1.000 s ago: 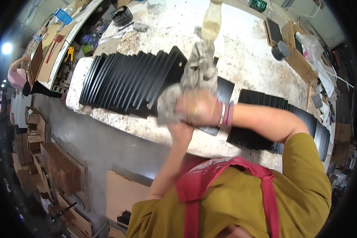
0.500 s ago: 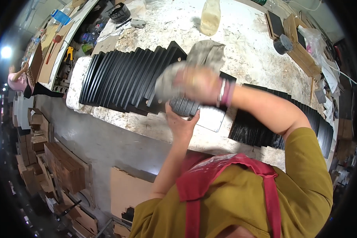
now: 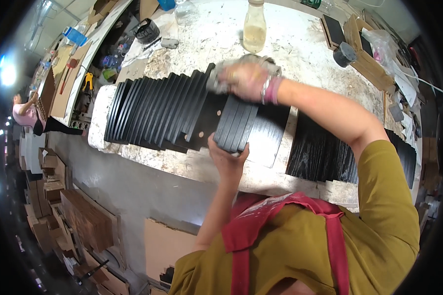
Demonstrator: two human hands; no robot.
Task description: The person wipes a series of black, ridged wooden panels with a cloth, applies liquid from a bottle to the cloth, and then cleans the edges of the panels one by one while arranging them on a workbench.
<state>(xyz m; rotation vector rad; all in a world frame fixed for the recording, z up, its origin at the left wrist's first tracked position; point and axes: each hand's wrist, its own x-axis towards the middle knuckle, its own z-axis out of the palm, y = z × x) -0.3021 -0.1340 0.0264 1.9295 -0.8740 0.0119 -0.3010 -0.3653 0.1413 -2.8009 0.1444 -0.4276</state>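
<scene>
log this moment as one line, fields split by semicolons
left hand: grips dark panel bundle; right hand: holds grey cloth at bundle's far end; bottle: upright beyond

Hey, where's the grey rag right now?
In the head view, the rag is above centre, in the right hand, at the far end of the black strips and just nearer than the bottle.
</scene>
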